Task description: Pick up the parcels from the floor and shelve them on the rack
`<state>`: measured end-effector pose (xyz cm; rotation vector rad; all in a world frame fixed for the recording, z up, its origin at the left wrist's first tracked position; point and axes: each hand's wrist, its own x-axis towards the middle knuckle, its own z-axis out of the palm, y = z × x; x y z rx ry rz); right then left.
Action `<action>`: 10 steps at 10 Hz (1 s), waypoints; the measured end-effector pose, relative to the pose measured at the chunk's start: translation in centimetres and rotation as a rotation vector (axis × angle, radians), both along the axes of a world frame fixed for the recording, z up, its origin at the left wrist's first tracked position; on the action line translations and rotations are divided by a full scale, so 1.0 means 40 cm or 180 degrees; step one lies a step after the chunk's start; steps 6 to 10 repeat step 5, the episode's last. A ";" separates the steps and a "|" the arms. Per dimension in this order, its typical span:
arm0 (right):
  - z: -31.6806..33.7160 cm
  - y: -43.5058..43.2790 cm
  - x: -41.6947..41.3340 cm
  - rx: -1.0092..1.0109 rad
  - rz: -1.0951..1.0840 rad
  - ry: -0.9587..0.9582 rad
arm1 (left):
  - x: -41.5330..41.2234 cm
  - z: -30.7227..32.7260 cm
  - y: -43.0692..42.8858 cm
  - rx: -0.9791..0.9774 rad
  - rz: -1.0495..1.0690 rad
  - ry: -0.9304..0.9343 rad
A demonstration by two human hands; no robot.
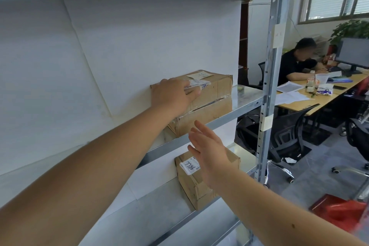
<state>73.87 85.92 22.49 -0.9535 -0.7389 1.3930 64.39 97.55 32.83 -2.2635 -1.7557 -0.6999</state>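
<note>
From the head view, your left hand [171, 96] lies flat on the upper parcel [209, 102], which sits on the rack [245, 96]; your right hand [207, 152] hangs spread and empty. Two parcels are shelved, the lower parcel [191, 183] one shelf down. Floor parcels aren't visible.

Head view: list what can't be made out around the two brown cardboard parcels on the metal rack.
- Upper brown cardboard parcel: its printed label, partly under the left hand, too small to read.
- Lower brown cardboard parcel: right side hidden by the open right hand.
- Floor parcels: none in view; the arms and grey metal rack block the area below.
</note>
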 end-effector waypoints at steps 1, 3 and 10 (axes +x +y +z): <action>-0.019 0.002 -0.022 0.0161 0.0151 -0.0277 | -0.024 -0.022 -0.012 0.0101 -0.0247 -0.0337; -0.043 0.013 -0.060 0.0306 0.0238 -0.0314 | -0.110 -0.086 -0.094 0.0025 -0.0390 -0.0931; -0.039 -0.012 -0.109 0.0454 -0.0022 -0.0298 | -0.227 -0.148 -0.202 0.0100 -0.0292 -0.1329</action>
